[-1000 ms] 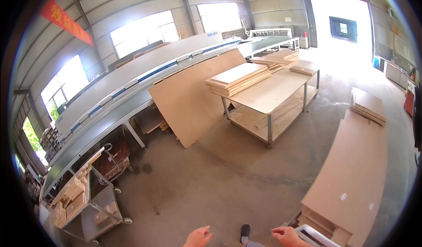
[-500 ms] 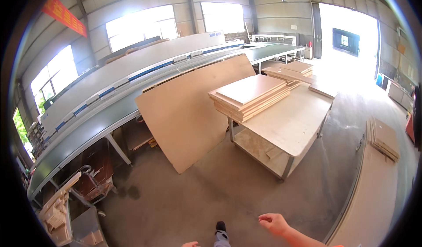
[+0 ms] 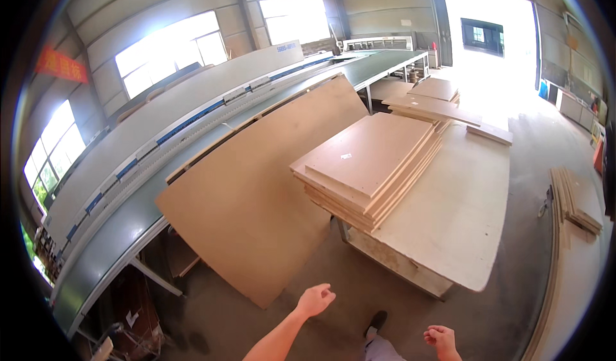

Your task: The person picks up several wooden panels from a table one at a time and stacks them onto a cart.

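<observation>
Low in the picture my left hand (image 3: pixel 316 300) reaches forward over the floor, its fingers loosely curled with nothing visible in them. Further right, at the lower edge, my right hand (image 3: pixel 440 338) is also curled and holds nothing I can see. Ahead of both, a stack of brown boards (image 3: pixel 372 152) sits on a pale-topped work table (image 3: pixel 459 213) with a lower shelf. A large brown panel (image 3: pixel 256 200) leans against the long machine, nearest to my left hand. Neither hand touches any of these.
The long machine with a green bed (image 3: pixel 122 261) runs along the left. More boards (image 3: pixel 436 107) lie at the table's far end. Along the right, boards (image 3: pixel 581 200) rest on a long pale panel (image 3: pixel 571 284). A bright doorway (image 3: pixel 494 82) stands at the back.
The table, board stack and leaning panel have come closer. My left hand has swung forward into full view, and my right hand has dropped back toward the lower edge.
</observation>
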### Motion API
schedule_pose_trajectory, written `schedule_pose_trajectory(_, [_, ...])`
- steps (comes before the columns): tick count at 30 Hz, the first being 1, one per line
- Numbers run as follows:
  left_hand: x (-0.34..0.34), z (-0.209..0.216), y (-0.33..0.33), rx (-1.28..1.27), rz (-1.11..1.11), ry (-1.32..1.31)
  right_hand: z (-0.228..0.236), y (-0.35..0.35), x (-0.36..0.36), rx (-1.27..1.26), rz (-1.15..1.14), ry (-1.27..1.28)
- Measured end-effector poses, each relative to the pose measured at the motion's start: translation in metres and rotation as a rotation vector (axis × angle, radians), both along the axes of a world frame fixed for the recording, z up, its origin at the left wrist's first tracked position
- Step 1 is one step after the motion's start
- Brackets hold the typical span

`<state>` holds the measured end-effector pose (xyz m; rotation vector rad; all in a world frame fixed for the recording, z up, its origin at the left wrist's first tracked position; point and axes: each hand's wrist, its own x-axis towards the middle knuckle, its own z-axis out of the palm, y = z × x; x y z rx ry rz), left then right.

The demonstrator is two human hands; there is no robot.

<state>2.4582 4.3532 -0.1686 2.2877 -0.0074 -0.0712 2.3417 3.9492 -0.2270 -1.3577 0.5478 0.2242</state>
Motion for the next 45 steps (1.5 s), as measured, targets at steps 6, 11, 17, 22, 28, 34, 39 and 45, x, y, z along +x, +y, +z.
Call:
schedule_pose_trajectory(6, [0.175, 0.018, 0.068, 0.102, 0.096, 0.008, -0.012, 0.115, 0.189, 0.265, 0.024, 0.048])
schedule_pose_trajectory(11, [0.293, 0.018, 0.133, 0.021, 0.240, 0.049, -0.019, 0.234, 0.339, 0.630, -0.009, 0.132])
schedule_pose_trajectory(17, [0.447, -0.024, 0.217, -0.073, 0.373, 0.058, -0.026, 0.359, 0.464, 0.792, -0.369, 0.197])
schedule_pose_trajectory(22, [0.501, -0.056, 0.241, -0.084, 0.212, -0.025, -0.017, 0.395, 0.517, 0.907, -0.768, 0.147])
schedule_pose_trajectory(28, [0.556, -0.058, 0.274, -0.012, 0.138, -0.219, -0.030, 0.399, 0.521, 0.734, -0.948, 0.086])
schedule_pose_trajectory(34, [0.564, -0.054, 0.273, -0.096, 0.158, -0.244, -0.021, 0.345, 0.440, 0.550, -1.063, 0.147])
schedule_pose_trajectory(39, [0.477, -0.052, 0.197, -0.470, 0.157, 0.371, -0.012, 0.270, 0.327, 0.355, -1.300, 0.028])
schedule_pose_trajectory(45, [0.316, -0.070, 0.102, -0.874, -0.071, 0.839, 0.011, 0.178, 0.195, 0.446, -1.367, -0.081])
